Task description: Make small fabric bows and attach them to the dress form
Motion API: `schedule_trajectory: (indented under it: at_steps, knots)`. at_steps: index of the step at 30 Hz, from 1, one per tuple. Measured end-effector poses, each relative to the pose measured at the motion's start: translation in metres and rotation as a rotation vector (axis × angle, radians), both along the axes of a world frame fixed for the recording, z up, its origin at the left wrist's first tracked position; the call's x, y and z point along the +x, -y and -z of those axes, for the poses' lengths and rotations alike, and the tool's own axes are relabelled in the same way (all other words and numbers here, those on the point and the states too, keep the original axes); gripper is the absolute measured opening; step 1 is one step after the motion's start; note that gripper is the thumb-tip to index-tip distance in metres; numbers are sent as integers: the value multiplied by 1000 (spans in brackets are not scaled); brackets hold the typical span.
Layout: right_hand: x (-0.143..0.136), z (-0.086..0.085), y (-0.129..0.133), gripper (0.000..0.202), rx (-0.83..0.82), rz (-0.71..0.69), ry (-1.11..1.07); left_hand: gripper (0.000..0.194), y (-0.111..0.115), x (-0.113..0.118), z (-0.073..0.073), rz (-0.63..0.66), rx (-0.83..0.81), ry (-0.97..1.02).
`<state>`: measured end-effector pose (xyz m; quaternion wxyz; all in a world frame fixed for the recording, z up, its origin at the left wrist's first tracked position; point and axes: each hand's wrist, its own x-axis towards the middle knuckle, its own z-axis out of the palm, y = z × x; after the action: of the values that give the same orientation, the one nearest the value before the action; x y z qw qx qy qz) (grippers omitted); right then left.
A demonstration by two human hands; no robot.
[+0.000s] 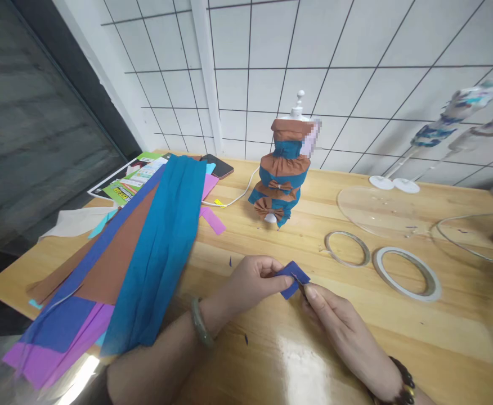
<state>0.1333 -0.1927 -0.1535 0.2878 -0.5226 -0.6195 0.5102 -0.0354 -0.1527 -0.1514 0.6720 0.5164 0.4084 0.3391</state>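
My left hand [257, 279] pinches a small folded piece of dark blue crepe paper [289, 291] between thumb and fingers. My right hand [335, 315] is closed on small scissors [300, 285], whose thin blades lie against that paper; most of the handle is hidden in the fingers. Beyond both hands stands a miniature dress form [286, 163] wrapped in brown and teal bands. Two brown bows, a smaller bow [279, 186] and a larger bow [269, 208], decorate its front. Tiny blue scraps, one a sliver [246, 339], lie on the table near my left arm.
Long crepe strips, including a teal sheet [166, 236], cover the left of the wooden table [213, 349]. A phone [216, 166] lies behind them. Tape rolls, one thin roll [348, 248] and one wider roll [407, 274], lie right, before a clear disc [377, 211] and more dress forms.
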Motion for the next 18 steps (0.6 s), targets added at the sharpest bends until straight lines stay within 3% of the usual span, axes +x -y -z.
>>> schedule_trajectory:
  at_steps: [18]
  knots:
    - [0,-3,0,30,56,-26,44,21,-1,-1,-1,9,-10,-32]
